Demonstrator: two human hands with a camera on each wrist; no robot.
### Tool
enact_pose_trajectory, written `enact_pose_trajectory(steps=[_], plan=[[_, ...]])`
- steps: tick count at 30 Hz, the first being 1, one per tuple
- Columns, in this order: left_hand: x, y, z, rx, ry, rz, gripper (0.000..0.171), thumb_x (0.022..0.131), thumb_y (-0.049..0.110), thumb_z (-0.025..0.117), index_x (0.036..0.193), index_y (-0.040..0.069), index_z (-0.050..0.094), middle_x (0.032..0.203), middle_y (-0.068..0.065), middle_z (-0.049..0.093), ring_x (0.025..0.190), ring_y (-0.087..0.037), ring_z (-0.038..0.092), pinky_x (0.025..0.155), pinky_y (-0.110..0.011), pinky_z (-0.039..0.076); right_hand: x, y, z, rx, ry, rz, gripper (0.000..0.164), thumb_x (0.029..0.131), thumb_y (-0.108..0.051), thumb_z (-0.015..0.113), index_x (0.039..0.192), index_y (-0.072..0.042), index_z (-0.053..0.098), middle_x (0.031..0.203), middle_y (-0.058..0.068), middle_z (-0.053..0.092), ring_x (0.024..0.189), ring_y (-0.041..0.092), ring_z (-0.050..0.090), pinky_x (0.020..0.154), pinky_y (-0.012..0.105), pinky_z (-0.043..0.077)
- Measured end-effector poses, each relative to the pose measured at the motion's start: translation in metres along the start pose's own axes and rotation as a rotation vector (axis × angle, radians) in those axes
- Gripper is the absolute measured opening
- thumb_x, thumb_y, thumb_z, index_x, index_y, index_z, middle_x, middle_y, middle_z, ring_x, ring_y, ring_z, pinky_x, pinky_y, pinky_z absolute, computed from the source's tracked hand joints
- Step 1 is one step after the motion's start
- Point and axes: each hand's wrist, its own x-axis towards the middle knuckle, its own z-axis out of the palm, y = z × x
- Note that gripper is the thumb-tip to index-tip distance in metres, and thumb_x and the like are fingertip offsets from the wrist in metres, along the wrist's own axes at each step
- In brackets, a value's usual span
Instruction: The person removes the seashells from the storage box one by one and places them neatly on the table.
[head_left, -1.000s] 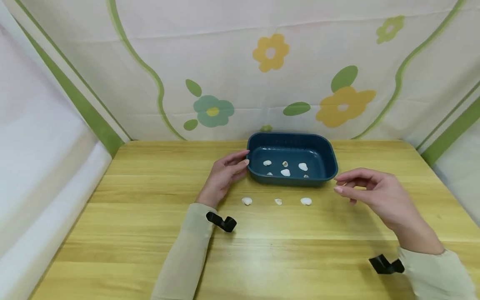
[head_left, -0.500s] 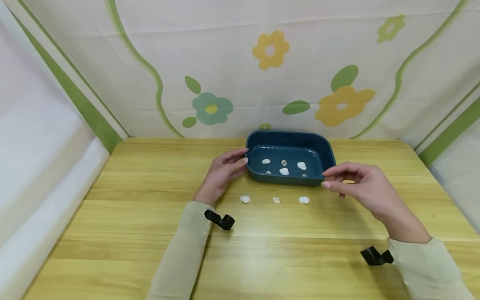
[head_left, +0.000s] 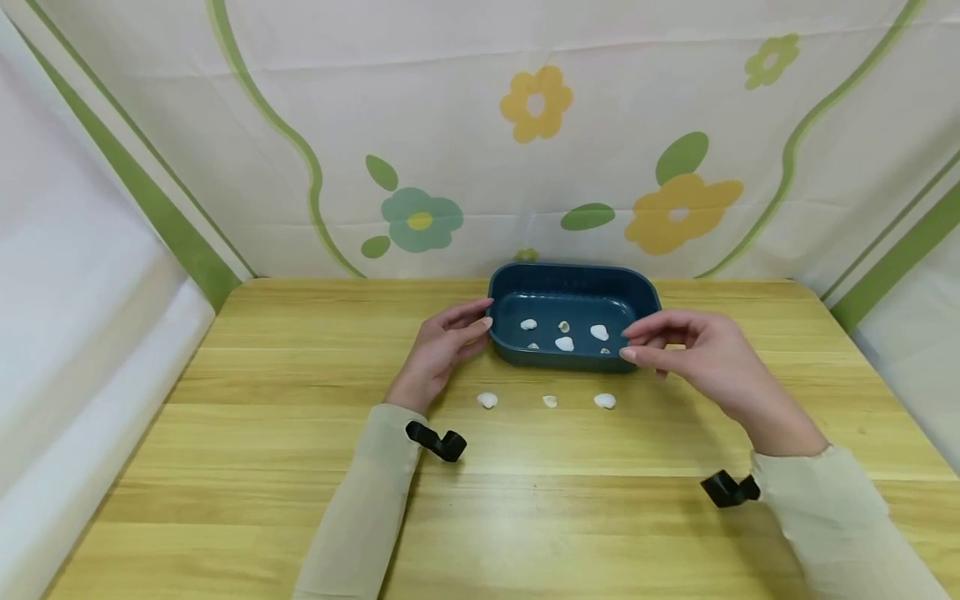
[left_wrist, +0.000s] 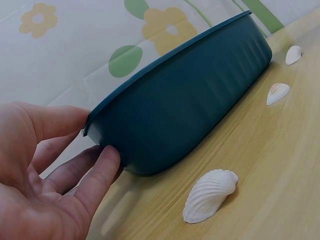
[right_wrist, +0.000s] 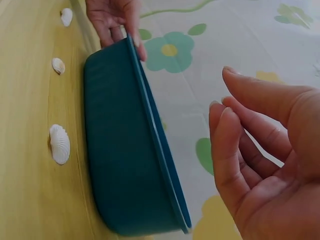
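A dark blue plastic tub [head_left: 558, 360] stands by the back of the table, with several small shells inside, among them a white shell [head_left: 564, 343]. My left hand [head_left: 442, 350] rests its fingertips and thumb against the tub's left end; in the left wrist view the fingers [left_wrist: 102, 172] touch its outer wall just below the rim. My right hand [head_left: 697, 354] hovers over the tub's right front corner. Thumb and fingers stand apart there, with nothing seen between them in the right wrist view. Before the tub lie a left shell [head_left: 487, 401], a small middle shell [head_left: 550, 402] and a right shell [head_left: 604, 401].
The wooden table [head_left: 300, 467] carries the tub and shells. Behind it hangs a white cloth [head_left: 450, 100] printed with flowers, close to the tub's back rim. A black wrist mount [head_left: 437, 442] sits on the left sleeve, another mount [head_left: 729, 489] on the right.
My right hand has moved left, from beside the tub's right end to over its right front corner. The left hand stays at the tub, and the shells lie as before.
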Motion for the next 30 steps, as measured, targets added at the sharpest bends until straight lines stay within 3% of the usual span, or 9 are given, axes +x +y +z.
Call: enact_pose_trajectory(steps=[5,16,24,30], plan=[[0.000,0.000,-0.001,-0.002,-0.005,0.000,0.039,0.104,0.009,0.072,0.142,0.016,0.071,0.149,-0.005,0.067,0.130,-0.017,0.067,0.114,-0.037,0.056,0.024,-0.007,0.011,-0.023,-0.039,0.039,0.039,0.095,-0.039,0.085,0.123,-0.014,0.076,0.100,-0.001,0.079,0.087,0.025,0.074,0.075,0.035,0.064],[0.002,-0.001,-0.002,-0.011,-0.008,-0.002,0.039,0.103,0.009,0.073,0.141,0.016,0.072,0.150,-0.005,0.067,0.130,-0.017,0.067,0.112,-0.035,0.057,0.083,-0.013,0.045,-0.065,-0.097,-0.018,0.037,0.096,-0.027,0.085,0.125,-0.007,0.076,0.106,0.009,0.077,0.101,0.035,0.073,0.085,0.038,0.065],[0.003,-0.004,-0.002,-0.011,-0.005,-0.002,0.039,0.103,0.009,0.073,0.142,0.016,0.072,0.150,-0.005,0.067,0.131,-0.018,0.067,0.114,-0.038,0.056,0.114,-0.002,0.068,-0.087,-0.104,0.003,0.032,0.095,-0.023,0.085,0.121,-0.007,0.078,0.106,0.009,0.077,0.095,0.029,0.074,0.085,0.037,0.064],[0.004,-0.003,-0.002,-0.003,-0.002,0.001,0.037,0.103,0.011,0.074,0.140,0.017,0.073,0.149,-0.004,0.068,0.129,-0.017,0.068,0.113,-0.037,0.057,0.129,0.001,0.078,-0.092,-0.102,0.036,0.030,0.094,-0.020,0.086,0.120,-0.007,0.079,0.102,0.007,0.076,0.084,0.027,0.069,0.076,0.034,0.061]])
